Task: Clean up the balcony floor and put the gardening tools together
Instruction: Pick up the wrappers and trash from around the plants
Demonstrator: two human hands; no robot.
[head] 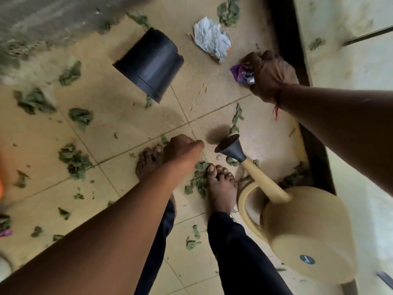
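1. Right hand (270, 75) is clamping a crumpled purple-and-silver foil wrapper (242, 74) at far right, low over the tan tiled floor (127, 124). Left hand (182, 147) is hanging mid-scene, well apart, with its fingers curled under and palm hidden, so I cannot tell if it's holding anything.
2. Risk: part of the wrapper is sticking out of the fist. A slack grip is probably going to drop it back on the tiles.
3. Risk: the beige plastic watering can (297, 220) is standing just beside the right foot, its black funnel-shaped rose (229, 147) poking up between the two hands. A step right or an arm pulling back is liable to be tipping it. I can't tell whether it's holding water.
4. Risk: wilted green leaf scraps (74, 160) are lying all over, some touching the bare feet (221, 188). Footing is looking slippery.
5. Risk: the black plastic plant pot (148, 62) is lying on its side at far centre. A nudge is likely sending it rolling.
6. Edges: a dark door track (297, 50) is running along the right, just beside the right hand, and a grey wall is closing off the far left.
7. Open room: bare tile is showing between pot and feet, and more at near left.
8. The crumpled white paper sheet (212, 39) is lying near the wrapper on its far side, with nothing blocking a reach to it.
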